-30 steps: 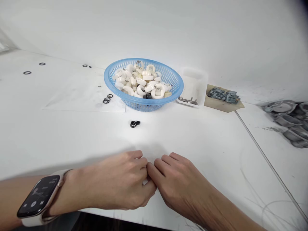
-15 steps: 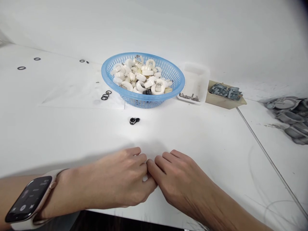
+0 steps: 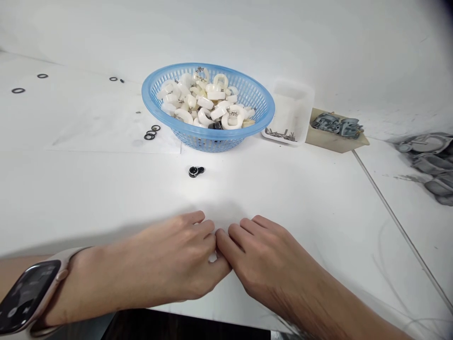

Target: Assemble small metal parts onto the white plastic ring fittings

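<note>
Both hands, left hand point(image 3: 170, 267) and right hand point(image 3: 262, 264), pinch together on a small white part point(image 3: 212, 258), likely mid-assembly; finishing needs steady fingertip pressure.

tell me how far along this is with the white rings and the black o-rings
Done: the blue basket holds a heap of white rings, some with metal fittings; whether finished is unclear. In hand: the left hand and right hand meet fingertip to fingertip over a small white piece, mostly hidden. Left: a small black part lies before the basket, loose black o-rings beside it, and pins in the clear tray.
</note>
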`<state>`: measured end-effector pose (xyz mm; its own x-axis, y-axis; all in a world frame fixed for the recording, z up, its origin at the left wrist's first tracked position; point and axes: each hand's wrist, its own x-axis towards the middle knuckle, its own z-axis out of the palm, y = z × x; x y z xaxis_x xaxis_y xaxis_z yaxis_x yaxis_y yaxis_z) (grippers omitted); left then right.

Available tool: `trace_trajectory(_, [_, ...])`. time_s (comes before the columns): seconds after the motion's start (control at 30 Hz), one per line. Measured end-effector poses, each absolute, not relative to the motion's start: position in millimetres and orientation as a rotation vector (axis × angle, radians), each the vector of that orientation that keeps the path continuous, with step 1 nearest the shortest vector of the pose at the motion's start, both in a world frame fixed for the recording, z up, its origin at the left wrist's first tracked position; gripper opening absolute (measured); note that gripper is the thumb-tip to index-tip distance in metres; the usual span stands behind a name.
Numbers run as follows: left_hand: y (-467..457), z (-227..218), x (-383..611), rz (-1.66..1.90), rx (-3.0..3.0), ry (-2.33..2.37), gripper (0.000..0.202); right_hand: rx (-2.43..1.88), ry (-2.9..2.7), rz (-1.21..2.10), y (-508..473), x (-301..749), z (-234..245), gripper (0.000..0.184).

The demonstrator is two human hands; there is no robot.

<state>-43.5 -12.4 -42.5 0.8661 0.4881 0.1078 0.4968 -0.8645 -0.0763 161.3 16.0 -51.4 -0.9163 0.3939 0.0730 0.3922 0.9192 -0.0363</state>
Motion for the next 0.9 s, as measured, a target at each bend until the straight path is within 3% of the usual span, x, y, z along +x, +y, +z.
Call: trace_trajectory(0.9, [-13.7,-41.7,-43.3,-0.116,-2.912,-0.77,0.018,-0.61,-2.979,0.031,16.0,161.9,-54.1,0.02])
